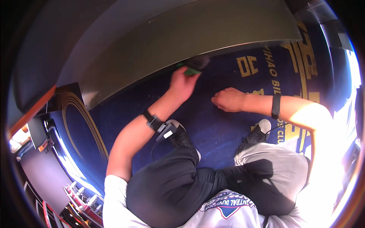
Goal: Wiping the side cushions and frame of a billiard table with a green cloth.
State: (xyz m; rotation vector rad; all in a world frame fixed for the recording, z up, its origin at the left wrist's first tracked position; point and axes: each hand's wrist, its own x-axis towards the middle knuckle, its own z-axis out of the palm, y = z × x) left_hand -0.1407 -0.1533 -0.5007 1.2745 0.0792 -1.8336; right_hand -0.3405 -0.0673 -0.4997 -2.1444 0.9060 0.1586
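Observation:
My left hand (182,81) reaches forward and grips a small brush (194,65) with a green handle and dark bristles. The brush sits where the blue carpet (216,129) meets the foot of a slanted grey panel (182,34). My right hand (228,99) rests on the carpet to the right of it, fingers curled under, holding nothing. A black band (276,106) circles the right wrist. On the left wrist sits a black strap with a small device (161,128) and a cable.
I crouch in black trousers (178,178); two dark shoes (182,137) (256,133) stand on the carpet. Gold lettering and curved gold lines mark the carpet. An orange-edged surface (36,108) lies at far left. Bright sunlight floods the right rim.

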